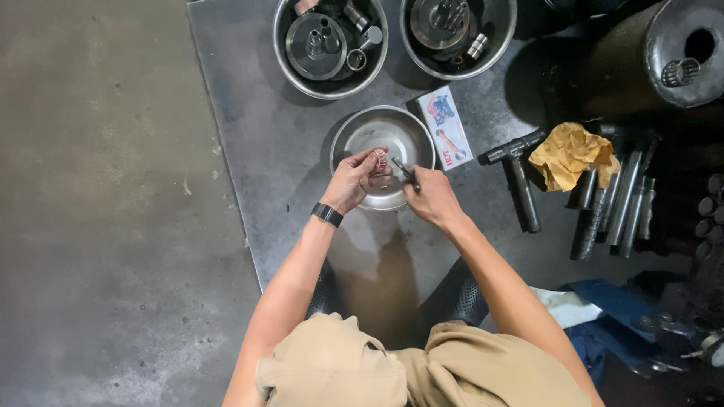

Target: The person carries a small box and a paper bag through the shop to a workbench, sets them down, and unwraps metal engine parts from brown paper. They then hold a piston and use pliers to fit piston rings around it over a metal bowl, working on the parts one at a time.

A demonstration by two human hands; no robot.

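left hand [354, 179]: small ringed part [381, 158] pinched in fingers above steel bowl [354, 134] | right hand [431, 197]: thin dark tool [405, 172] gripped (tip beside the part) | two parts-filled bowls [296, 78] behind | small printed box [446, 126] beside bowl

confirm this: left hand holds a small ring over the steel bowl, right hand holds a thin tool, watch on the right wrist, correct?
Not quite: the head view shows the watch on the left wrist. The rest holds: left hand holds the ring over the bowl, right hand the tool.
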